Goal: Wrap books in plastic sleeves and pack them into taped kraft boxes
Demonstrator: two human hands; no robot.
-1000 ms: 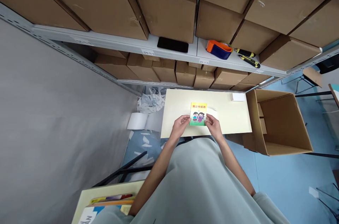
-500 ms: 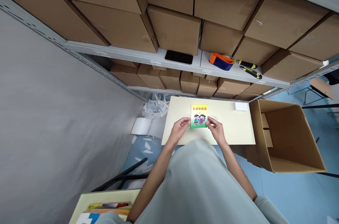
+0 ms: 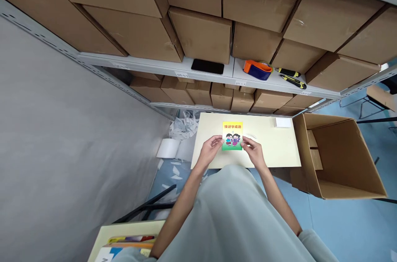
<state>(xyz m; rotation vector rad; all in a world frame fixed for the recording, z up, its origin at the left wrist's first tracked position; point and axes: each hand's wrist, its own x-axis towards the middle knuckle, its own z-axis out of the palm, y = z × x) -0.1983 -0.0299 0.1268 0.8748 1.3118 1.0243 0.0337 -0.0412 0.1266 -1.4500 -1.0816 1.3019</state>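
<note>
At 8 o'clock from the booklet [image 3: 232, 136], close to the wearer's body, a second worktop [image 3: 136, 228] bears some books [image 3: 133, 244], too covered by the sleeve to count. Two hands hold the one booklet: the left hand [image 3: 210, 150] at 8 o'clock, the right hand [image 3: 254, 152] at 4 o'clock, the fingers of each clamped on a side edge. It is over the main worktop [image 3: 279, 150]; whether it touches the surface I cannot tell. Its cover is yellow on top with one line of red Chinese characters, pale midway, green below, with two dark-haired cartoon figures side by side.

One large open carton [image 3: 347, 154] stands at 3 o'clock, just beside the main worktop; one small white block [image 3: 283, 122] lies nearer 2:30. At 9 o'clock are one white paper roll [image 3: 168, 148] and crumpled paper [image 3: 184, 126].

Farther, the shelf [image 3: 155, 67] across 12 o'clock carries one black phone [image 3: 207, 66] at 11, one orange-and-blue item [image 3: 258, 70] at 1, two black-and-yellow cutters [image 3: 293, 81] at 2, and over ten brown boxes [image 3: 201, 39] behind.
</note>
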